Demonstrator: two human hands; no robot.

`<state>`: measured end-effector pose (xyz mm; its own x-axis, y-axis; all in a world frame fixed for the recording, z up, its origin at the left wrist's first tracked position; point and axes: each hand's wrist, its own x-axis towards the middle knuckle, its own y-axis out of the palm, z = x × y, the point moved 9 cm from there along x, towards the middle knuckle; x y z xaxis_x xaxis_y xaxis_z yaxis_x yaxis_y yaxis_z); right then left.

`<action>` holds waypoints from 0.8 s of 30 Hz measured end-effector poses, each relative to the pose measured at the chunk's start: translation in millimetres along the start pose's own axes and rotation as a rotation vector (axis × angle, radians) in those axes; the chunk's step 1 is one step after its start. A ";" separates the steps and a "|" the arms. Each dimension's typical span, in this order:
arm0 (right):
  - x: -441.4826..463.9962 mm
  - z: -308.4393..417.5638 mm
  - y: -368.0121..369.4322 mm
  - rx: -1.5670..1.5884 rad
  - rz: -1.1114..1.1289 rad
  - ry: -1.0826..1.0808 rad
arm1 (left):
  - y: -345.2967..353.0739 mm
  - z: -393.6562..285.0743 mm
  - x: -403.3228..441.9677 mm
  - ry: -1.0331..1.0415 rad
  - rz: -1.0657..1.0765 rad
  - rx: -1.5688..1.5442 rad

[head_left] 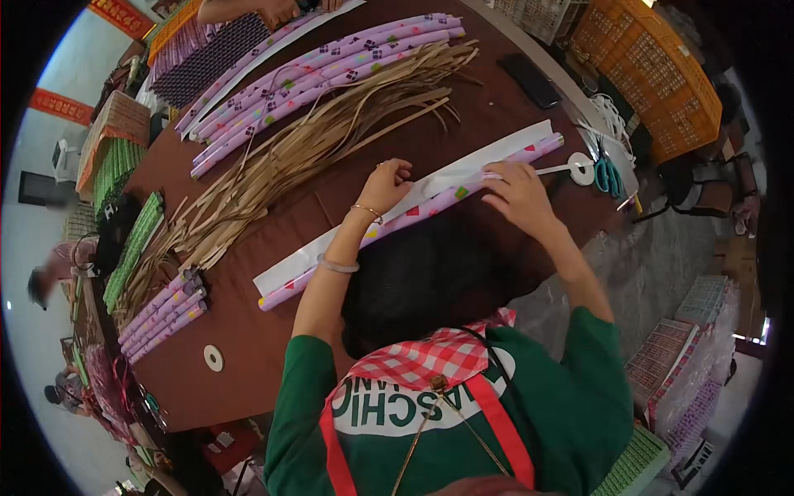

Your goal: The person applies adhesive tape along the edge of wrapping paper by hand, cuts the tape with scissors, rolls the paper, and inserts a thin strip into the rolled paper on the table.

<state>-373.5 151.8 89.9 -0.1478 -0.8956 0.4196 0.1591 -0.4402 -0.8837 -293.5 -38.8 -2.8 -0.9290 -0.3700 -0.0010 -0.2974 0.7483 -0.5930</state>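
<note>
A length of purple patterned wrapping paper [285, 291], partly rolled, lies diagonally before me with its white underside [467, 171] showing along the far edge. My left hand [387, 188] rests over this sheet with curled fingers; what is under them is hidden. My right hand [521, 197] is at the roll's right part, its fingers bent and closed around the end of a white tape strip [554, 169]. The strip runs to a white tape roll [581, 169] lying on the table. Blue-handled scissors [609, 175] lie just right of that roll.
The brown tabletop [240, 248] carries brown flat strips [331, 124], finished-looking purple tubes [331, 70], shorter tubes [165, 314], a second tape roll [213, 357] and a black phone [529, 80]. Another person's hands [277, 11] are at the far edge. An orange crate [649, 78] stands right.
</note>
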 end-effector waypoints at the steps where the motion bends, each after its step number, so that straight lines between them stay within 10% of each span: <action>1: 4.3 10.8 14.5 -0.002 0.025 -0.063 | 0.1 3.2 -0.7 -0.010 -0.009 0.003; 19: 14.5 8.5 62.7 0.163 0.123 -0.004 | -7.9 -2.2 -5.9 -0.100 0.227 -0.207; 21: 11.1 7.9 65.4 0.124 0.096 -0.016 | -13.1 15.7 -10.4 -0.324 0.185 -0.522; 24: 11.1 8.0 68.2 0.129 0.098 -0.051 | -66.3 -0.7 -25.7 -0.121 -0.168 -0.163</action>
<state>-356.4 111.4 35.9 -0.0764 -0.9352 0.3459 0.2950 -0.3526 -0.8881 -250.0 -78.6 37.1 -0.8336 -0.5522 -0.0152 -0.4860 0.7461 -0.4552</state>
